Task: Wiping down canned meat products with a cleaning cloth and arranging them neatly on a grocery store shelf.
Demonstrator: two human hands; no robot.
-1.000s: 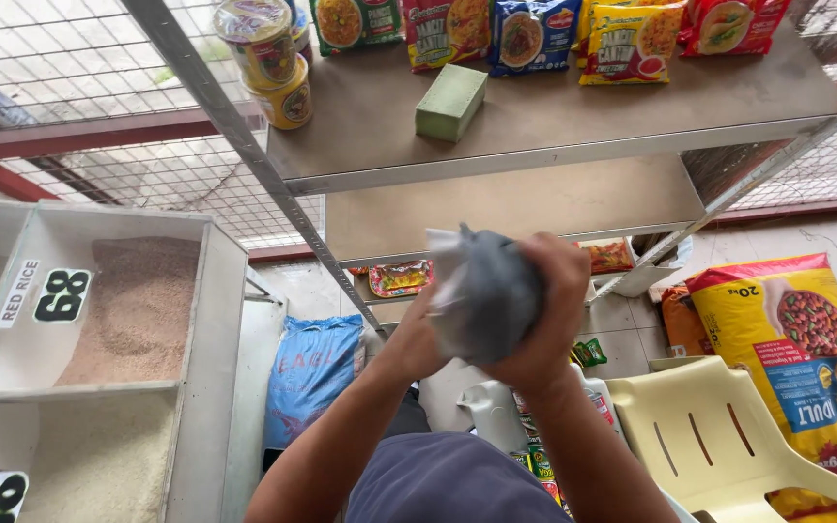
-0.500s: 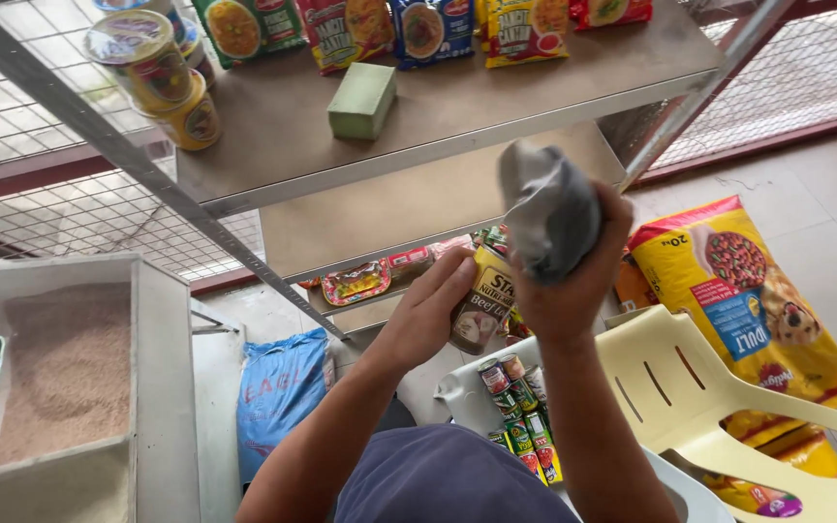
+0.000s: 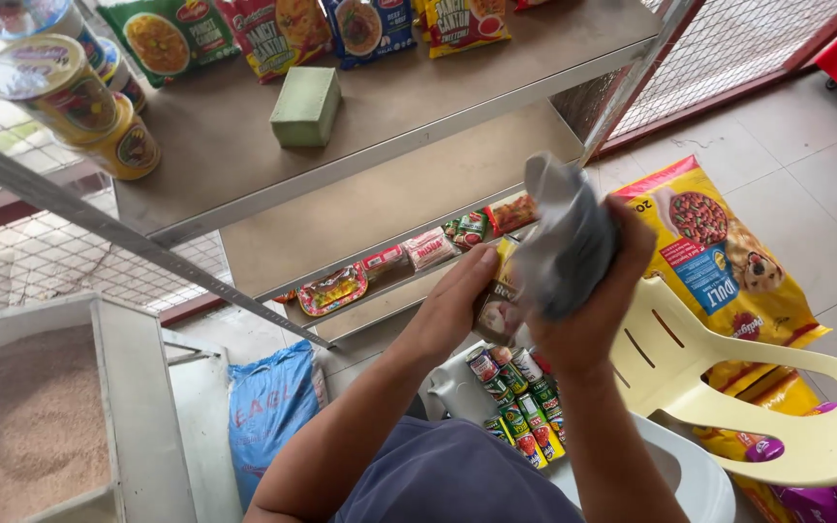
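My right hand (image 3: 588,310) grips a shiny grey plastic pouch (image 3: 564,242) and holds it up in front of a metal shelf unit (image 3: 399,126). Beside it, my left hand (image 3: 457,295) rests against the pouch's lower left side, fingers partly curled, next to a brown packet (image 3: 496,305) behind it. Below both hands stand rows of small cans (image 3: 515,407) in a white tray.
The top shelf holds noodle packets (image 3: 278,34), a green block (image 3: 305,105) and round tins (image 3: 70,97). A lower shelf carries flat packets (image 3: 394,260). A cream plastic chair (image 3: 728,387), a yellow pet-food bag (image 3: 719,261), a blue sack (image 3: 268,407) and a grain bin (image 3: 31,426) surround me.
Both hands moved right with the pouch. The left hand let go of it, dropped lower, and now touches its lower edge. The view swung right too.
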